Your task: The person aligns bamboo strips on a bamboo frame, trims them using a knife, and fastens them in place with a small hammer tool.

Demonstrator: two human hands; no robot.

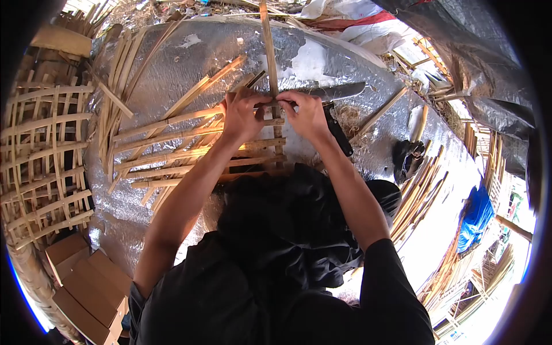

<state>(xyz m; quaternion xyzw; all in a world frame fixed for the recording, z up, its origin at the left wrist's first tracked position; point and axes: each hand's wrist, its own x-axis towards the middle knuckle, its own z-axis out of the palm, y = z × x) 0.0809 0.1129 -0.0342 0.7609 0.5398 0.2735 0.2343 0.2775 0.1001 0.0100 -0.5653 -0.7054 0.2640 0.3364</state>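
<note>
A long bamboo strip (268,46) runs away from me, crossing the ends of several bamboo slats (190,135) laid sideways to the left. My left hand (242,117) is closed in a pinch at this strip, from its left side. From the right, my right hand (305,117) pinches at the same spot, its fingertips almost meeting those of the left. Anything small between the fingertips is too hidden to make out. Just beyond my right hand lies a wide-bladed knife (342,91). A black sheath-like object (338,131) rests beside my right wrist.
Silvery sheeting (230,43) covers the ground. Loose bamboo strips (121,86) lie at left, beside a woven bamboo lattice (46,149). An opened cardboard box (92,282) stands at lower left. More strips (422,187) and a blue sheet (476,215) are at right.
</note>
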